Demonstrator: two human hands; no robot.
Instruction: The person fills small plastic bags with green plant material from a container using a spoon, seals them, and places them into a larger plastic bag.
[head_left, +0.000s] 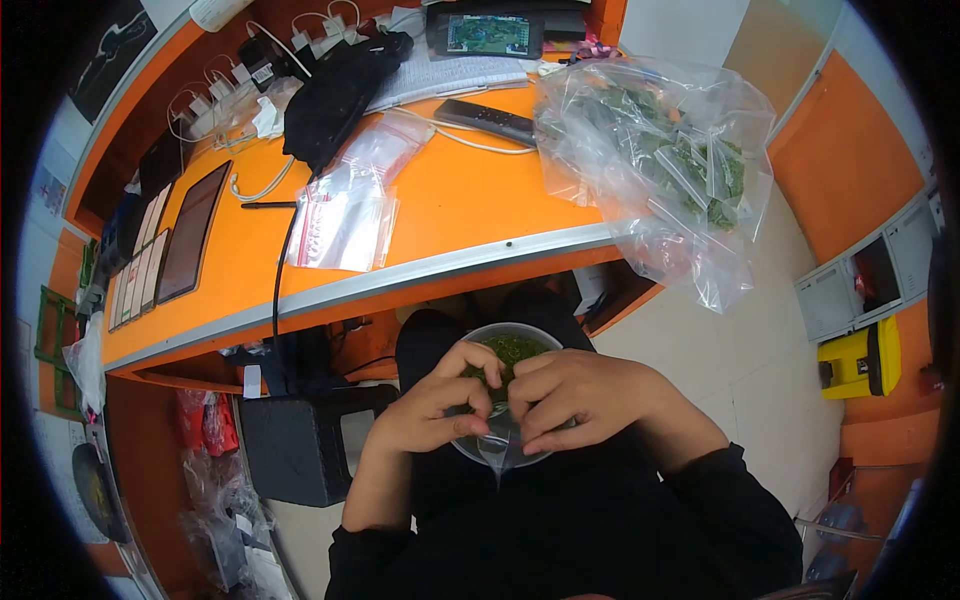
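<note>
A round bowl [540, 333] rests on my lap, with green leafy bits [512, 347] inside it. Over its near side, a small clear plastic bag [497, 450] hangs between my two hands. My left hand [440, 402] has its fingers bent and pinches the bag's left edge. From the other side, my right hand [580, 400] grips the bag with curled fingers. The hands cover much of the bowl and the upper part of the bag, so what the bag contains is hard to make out.
On the orange desk [450, 200] ahead lie flat zip bags [345, 230], a remote control [485, 120], a tablet [195, 230] and a phone with a lit screen [488, 35]. A large clear bag of green leaves [660, 150] overhangs the desk's right edge. A black stool [295, 450] stands left.
</note>
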